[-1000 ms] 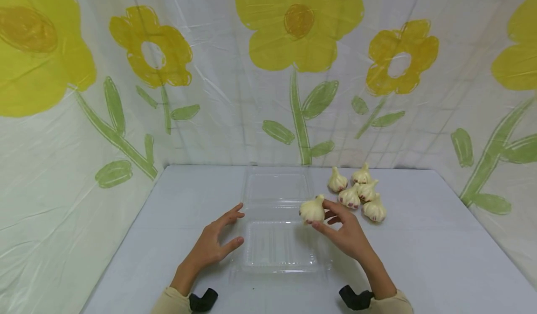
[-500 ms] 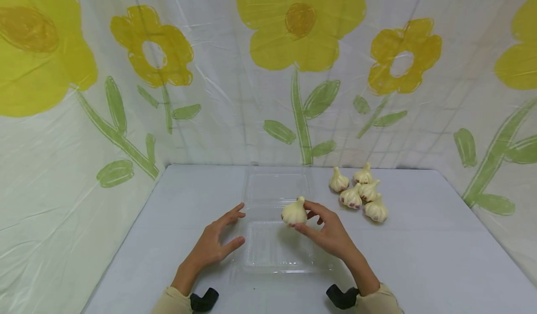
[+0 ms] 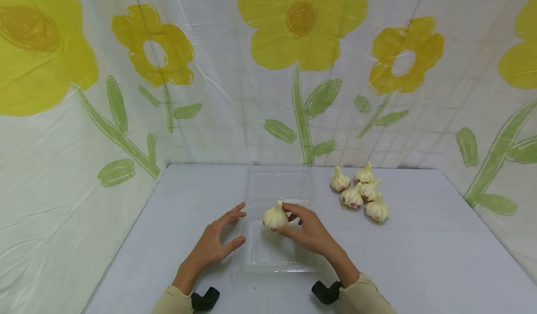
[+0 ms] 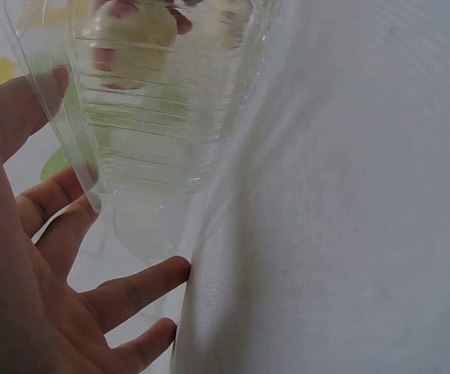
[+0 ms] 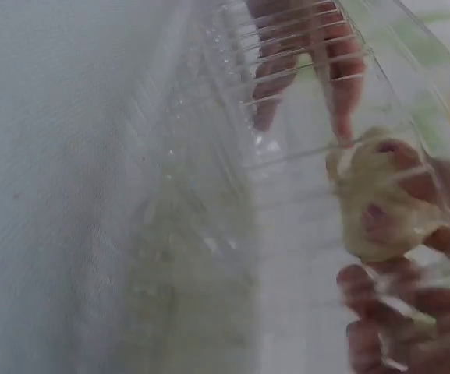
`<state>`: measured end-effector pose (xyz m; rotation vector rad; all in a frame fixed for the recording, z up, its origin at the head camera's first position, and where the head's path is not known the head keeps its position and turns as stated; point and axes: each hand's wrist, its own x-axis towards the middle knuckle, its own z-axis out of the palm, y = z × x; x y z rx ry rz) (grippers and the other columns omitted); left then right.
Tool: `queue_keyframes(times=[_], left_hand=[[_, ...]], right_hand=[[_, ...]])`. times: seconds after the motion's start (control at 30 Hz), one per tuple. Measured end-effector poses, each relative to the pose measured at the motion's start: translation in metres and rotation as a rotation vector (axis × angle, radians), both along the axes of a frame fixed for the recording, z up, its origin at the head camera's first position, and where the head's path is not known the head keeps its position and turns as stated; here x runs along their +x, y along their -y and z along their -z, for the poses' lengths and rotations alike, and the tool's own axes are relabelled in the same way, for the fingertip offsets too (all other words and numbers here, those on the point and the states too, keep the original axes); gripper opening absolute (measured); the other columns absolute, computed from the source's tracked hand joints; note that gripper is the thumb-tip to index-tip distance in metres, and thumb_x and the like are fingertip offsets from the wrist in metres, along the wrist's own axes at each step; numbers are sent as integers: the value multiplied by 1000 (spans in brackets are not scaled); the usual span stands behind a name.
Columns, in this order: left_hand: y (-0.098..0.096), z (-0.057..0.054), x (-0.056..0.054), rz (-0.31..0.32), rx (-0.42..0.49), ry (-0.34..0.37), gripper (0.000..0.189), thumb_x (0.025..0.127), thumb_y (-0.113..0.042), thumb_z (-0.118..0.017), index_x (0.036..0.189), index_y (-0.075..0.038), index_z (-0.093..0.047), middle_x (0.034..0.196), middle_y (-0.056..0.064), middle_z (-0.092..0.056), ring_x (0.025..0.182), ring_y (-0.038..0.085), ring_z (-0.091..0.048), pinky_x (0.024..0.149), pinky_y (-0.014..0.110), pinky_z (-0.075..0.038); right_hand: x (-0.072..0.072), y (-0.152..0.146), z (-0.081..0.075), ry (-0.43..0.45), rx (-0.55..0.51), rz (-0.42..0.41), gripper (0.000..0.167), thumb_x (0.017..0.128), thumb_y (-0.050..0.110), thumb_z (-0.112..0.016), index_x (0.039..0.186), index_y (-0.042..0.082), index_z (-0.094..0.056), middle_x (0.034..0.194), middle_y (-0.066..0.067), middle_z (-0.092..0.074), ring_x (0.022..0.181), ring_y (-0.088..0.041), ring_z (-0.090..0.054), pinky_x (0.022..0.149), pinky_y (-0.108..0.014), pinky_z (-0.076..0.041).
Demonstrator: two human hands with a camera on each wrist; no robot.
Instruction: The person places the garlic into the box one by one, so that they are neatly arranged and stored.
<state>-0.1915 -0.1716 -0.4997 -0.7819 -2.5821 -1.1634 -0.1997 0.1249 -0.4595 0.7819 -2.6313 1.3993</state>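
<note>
My right hand (image 3: 308, 230) pinches a garlic bulb (image 3: 275, 216) between thumb and fingers, stem up, above the base of an open clear plastic clamshell box (image 3: 268, 269). Through the box's clear wall, the same garlic bulb (image 5: 388, 210) appears slightly blurred in the right wrist view. Fingers spread, my left hand (image 3: 211, 241) stands at the left side of the box. In the left wrist view, some fingers (image 4: 57, 195) of that hand meet the box's rim, while its lower fingertips rest on the white cloth.
Several more garlic bulbs (image 3: 352, 196) are clustered at the back right of the white-covered table (image 3: 419, 248). The box's lid (image 3: 278, 183) lies folded back towards the flower-printed curtain (image 3: 218, 132) behind the table.
My right hand has carried the garlic bulb leftwards and slightly nearer, from the box's right side to over its middle. The left hand has stayed in place.
</note>
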Motion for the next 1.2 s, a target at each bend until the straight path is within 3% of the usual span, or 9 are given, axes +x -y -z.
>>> queue_keyframes(times=[0.17,0.37,0.63,1.2], left_hand=[[0,1,-1,-1,-6,-11,79,90,-27,-74,159,-32,-35,137,0,-67,123,25,-67,103,61,-48],[-1,2,-1,4,2,-16,79,90,-26,-74,159,-32,-36,138,1,-66,122,24,-67,102,60,-49],[-2,1,0,12,11,-12,80,90,-26,-74,159,-31,-35,137,3,-67,123,26,-67,103,62,-48],[0,0,1,8,6,-22,81,90,-24,-74,160,-29,-35,136,4,-67,122,25,-68,103,62,-48]], right_hand=[[-5,10,4,0,21,-39,57,89,27,-80,140,9,-61,134,-10,-68,98,-19,-67,77,-29,-52],[-10,24,7,25,54,-110,61,89,24,-80,142,4,-59,138,-13,-66,94,-21,-68,85,-37,-58],[-10,36,16,58,93,-137,62,88,19,-81,142,-1,-57,134,-17,-66,88,-23,-66,79,-24,-54],[-10,43,18,111,105,-58,58,90,26,-79,139,2,-59,126,-11,-69,87,-18,-67,77,-30,-56]])
